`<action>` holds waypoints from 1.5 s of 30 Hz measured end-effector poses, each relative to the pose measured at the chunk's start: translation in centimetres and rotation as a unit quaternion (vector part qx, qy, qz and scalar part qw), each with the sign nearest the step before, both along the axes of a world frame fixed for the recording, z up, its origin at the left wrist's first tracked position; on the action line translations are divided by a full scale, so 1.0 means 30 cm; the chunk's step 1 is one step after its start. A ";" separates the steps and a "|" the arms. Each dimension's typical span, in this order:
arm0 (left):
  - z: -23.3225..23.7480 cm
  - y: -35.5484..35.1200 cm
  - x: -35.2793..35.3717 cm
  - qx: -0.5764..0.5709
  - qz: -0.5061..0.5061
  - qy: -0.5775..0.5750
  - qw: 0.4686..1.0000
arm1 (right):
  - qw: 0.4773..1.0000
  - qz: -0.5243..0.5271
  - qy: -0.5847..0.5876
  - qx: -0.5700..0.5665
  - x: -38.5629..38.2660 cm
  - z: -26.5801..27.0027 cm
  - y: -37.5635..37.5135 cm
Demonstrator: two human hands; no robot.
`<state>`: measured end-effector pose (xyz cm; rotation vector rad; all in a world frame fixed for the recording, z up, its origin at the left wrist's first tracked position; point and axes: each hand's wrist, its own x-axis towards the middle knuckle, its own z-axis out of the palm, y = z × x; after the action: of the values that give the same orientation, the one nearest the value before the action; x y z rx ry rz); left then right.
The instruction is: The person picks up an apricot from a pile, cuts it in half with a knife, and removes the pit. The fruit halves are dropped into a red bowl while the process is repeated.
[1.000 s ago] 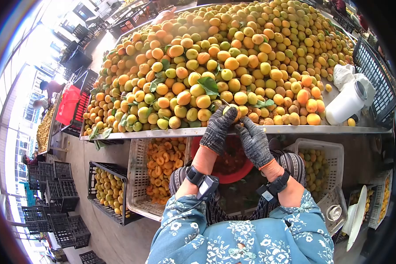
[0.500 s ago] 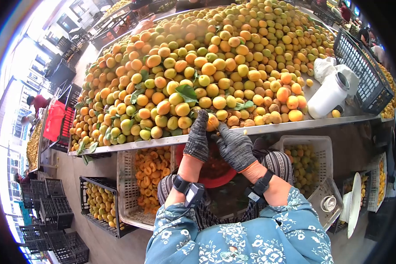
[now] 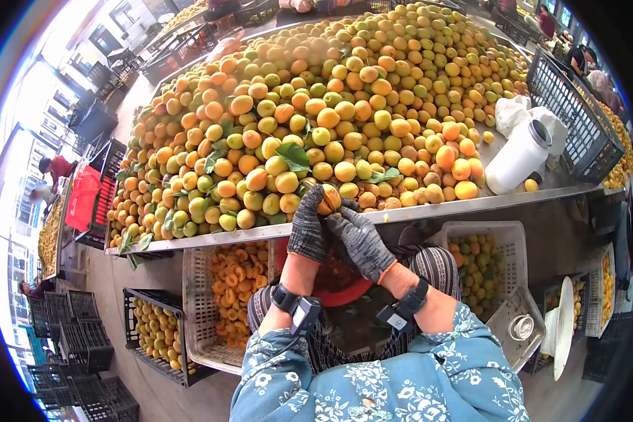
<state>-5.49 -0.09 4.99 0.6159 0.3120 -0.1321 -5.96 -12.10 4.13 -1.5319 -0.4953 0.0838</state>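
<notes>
- Far left, below the table [image 3: 190, 241], a black crate [image 3: 155, 327] holds whole fruit. Beside it a white crate [image 3: 235, 295] holds cut, pitted halves.
- The left hand [image 3: 308, 224], in a dark knit glove, is closed around an apricot [image 3: 330, 199], fingers curled over its left side.
- The apricot sits between both hands, right at the table's front edge, just in front of the heap [image 3: 330, 105] and above a red basin [image 3: 330, 285] in the person's lap.
- The right hand [image 3: 359, 239], gloved the same way, is clamped on the apricot's lower right side. Whether it also holds a blade cannot be told.
- To do this step well, I judge the fruit should stay over the basin, with the thumbs pressing along the seam. An even pull from both hands would help – the flesh looks soft enough to bruise.
- The apricot is small and round, with orange-yellow skin. Only its top shows – the gloves hide the rest, so any cut or split cannot be seen.
- Far right on the table, a white jar [image 3: 517, 158] stands tilted, well apart from the hands.
</notes>
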 end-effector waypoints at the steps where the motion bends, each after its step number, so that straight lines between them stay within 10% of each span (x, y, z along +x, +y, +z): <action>1: -0.030 0.005 0.018 0.020 0.086 0.019 0.996 | 0.981 0.067 0.175 0.057 -0.001 0.054 -0.019; 2: -0.059 0.016 0.033 0.040 0.171 0.037 0.984 | 0.923 0.132 0.344 0.111 0.002 0.086 -0.038; 5: -0.029 0.082 0.058 0.080 0.224 0.042 0.970 | 0.973 0.098 0.204 -0.050 0.030 0.081 -0.092; 10: -0.037 0.109 0.027 0.133 0.060 -0.001 0.989 | 0.990 -0.031 0.124 -0.054 0.094 0.093 -0.159; 11: -0.237 0.112 0.109 0.259 0.076 -0.134 0.953 | 0.995 -0.017 0.079 -0.050 0.096 0.106 -0.153; 13: -0.149 0.097 0.085 0.432 -0.145 -0.206 0.866 | 0.998 -0.004 0.035 -0.046 0.095 0.126 -0.143; 17: 0.054 -0.031 -0.007 0.255 -0.140 -0.078 0.954 | 0.996 0.081 0.018 -0.029 0.086 0.160 -0.144; 19: 0.057 -0.032 -0.027 0.144 -0.122 -0.111 0.976 | 0.958 0.111 0.223 0.139 0.081 0.172 -0.136; 21: 0.103 -0.068 -0.066 0.432 -0.033 -0.319 0.843 | 0.954 0.098 0.223 0.174 0.073 0.189 -0.136; 23: 0.056 -0.086 -0.039 0.002 -0.053 -0.105 0.993 | 0.929 0.107 0.247 0.255 0.066 0.187 -0.131; 31: 0.033 -0.015 -0.039 -0.200 -0.124 -0.135 0.963 | 0.841 0.121 0.318 0.421 0.090 0.095 -0.173; 35: 0.088 0.003 -0.063 -0.057 -0.098 -0.127 0.985 | 0.833 0.143 0.291 0.448 0.094 0.115 -0.186; 36: 0.088 -0.001 -0.060 0.294 -0.065 -0.285 0.910 | 0.833 0.143 0.291 0.448 0.094 0.116 -0.184; 37: 0.089 -0.005 -0.059 0.601 -0.022 -0.398 0.693 | 0.854 0.137 0.283 0.415 0.092 0.116 -0.181; 38: 0.091 -0.013 -0.060 0.602 -0.023 -0.396 0.693 | 0.872 0.131 0.275 0.382 0.088 0.115 -0.176; 41: 0.097 -0.052 -0.060 0.213 -0.073 -0.082 0.971 | 0.938 0.087 0.244 0.232 0.064 0.167 -0.157; 45: 0.095 -0.024 -0.058 0.128 -0.062 -0.062 0.988 | 0.941 0.086 0.236 0.228 0.059 0.214 -0.160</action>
<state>-7.22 -0.80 7.84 0.8941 0.1706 -0.1737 -4.19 -16.91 10.55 -0.9653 -0.2363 0.4322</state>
